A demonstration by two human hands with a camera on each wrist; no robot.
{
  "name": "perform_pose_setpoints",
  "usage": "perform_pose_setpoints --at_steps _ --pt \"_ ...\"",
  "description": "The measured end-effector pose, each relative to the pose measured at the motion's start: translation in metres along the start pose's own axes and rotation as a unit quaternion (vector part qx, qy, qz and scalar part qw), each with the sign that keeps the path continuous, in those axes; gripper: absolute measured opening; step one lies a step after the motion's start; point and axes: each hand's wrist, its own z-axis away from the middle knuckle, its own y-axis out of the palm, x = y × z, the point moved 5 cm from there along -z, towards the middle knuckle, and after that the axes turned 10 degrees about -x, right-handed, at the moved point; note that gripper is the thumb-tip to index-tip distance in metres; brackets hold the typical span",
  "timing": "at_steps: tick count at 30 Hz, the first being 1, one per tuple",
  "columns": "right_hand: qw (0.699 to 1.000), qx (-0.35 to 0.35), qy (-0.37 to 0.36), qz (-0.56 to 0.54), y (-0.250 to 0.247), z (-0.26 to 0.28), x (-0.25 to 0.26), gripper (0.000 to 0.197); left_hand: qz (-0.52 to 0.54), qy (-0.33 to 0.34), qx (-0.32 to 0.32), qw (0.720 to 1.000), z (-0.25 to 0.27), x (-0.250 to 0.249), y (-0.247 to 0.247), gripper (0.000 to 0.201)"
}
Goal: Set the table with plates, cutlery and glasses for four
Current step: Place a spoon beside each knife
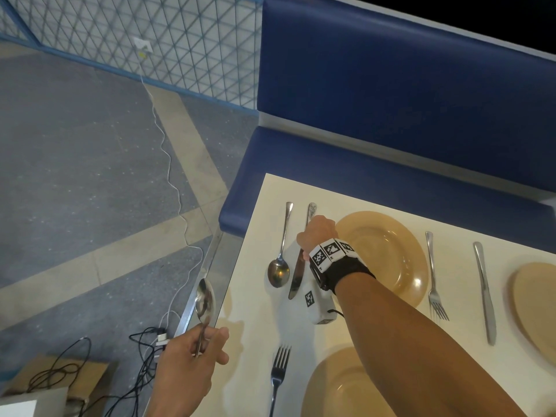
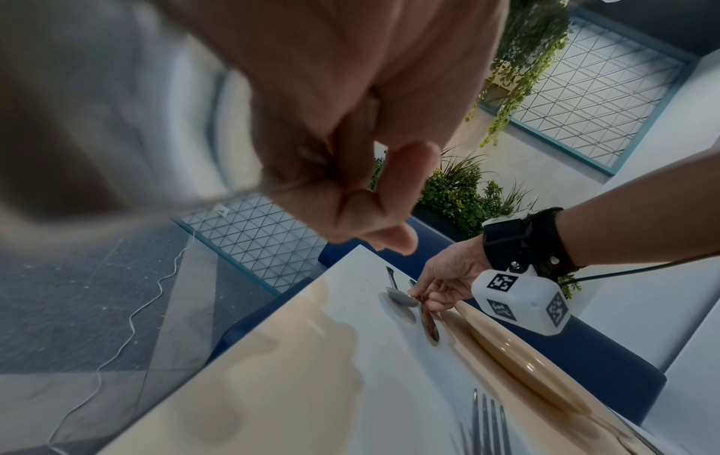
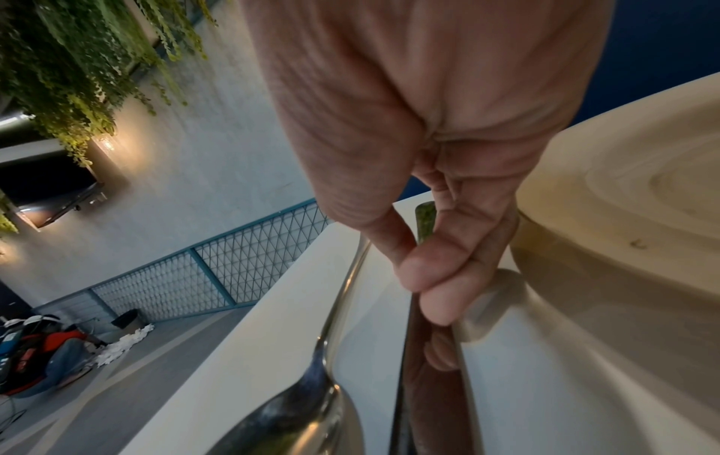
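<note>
My right hand [image 1: 313, 231] reaches across the white table [image 1: 252, 311] and pinches the handle of a knife [image 1: 296, 275] that lies just left of the far tan plate [image 1: 388, 257]. In the right wrist view the thumb and fingertips [image 3: 432, 277] close on that knife [image 3: 424, 394]. A spoon [image 1: 279, 260] lies flat on the table left of the knife, apart from the hand. My left hand [image 1: 207, 344] holds a second spoon [image 1: 204, 299] by its handle, bowl up, over the table's left edge. In the left wrist view its fingers [image 2: 350, 191] curl round the blurred handle.
A fork [image 1: 278, 374] lies left of the near plate [image 1: 346, 389]. Another fork [image 1: 434, 275] and knife [image 1: 484, 293] lie right of the far plate, with a third plate [image 1: 535, 308] at the right edge. A blue bench [image 1: 361, 115] runs behind the table. Cables [image 1: 141, 350] lie on the floor.
</note>
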Motion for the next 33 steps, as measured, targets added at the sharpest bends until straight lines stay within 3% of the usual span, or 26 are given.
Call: perform_pose_setpoints --at_steps 18,21,24,26,28,31,33 --pt "1.0 0.001 0.008 -0.026 -0.003 0.005 0.002 0.021 -0.019 0.014 -0.001 1.0 0.003 -0.004 -0.001 0.019" --pt "0.997 -0.033 -0.021 -0.065 -0.028 0.013 0.011 0.016 -0.002 0.018 0.0 1.0 0.003 -0.007 0.0 0.019" --pt "0.983 -0.081 -0.103 -0.128 -0.07 0.045 0.024 0.021 0.019 0.028 0.009 0.999 0.008 -0.014 0.004 0.021" --pt "0.973 -0.055 -0.172 -0.141 -0.082 0.086 0.02 0.027 0.046 0.033 0.042 0.998 0.016 -0.024 0.013 0.03" --pt "0.965 0.033 -0.207 -0.158 -0.076 0.131 0.001 0.04 0.063 0.034 0.116 0.991 0.032 -0.036 0.031 0.041" --pt "0.926 0.185 -0.168 -0.284 -0.062 0.181 -0.046 0.049 0.03 0.034 0.262 0.964 0.064 -0.051 0.07 0.051" --pt "0.887 0.196 -0.114 -0.403 -0.062 0.196 -0.082 0.044 -0.002 0.051 0.33 0.943 0.086 -0.054 0.095 0.052"
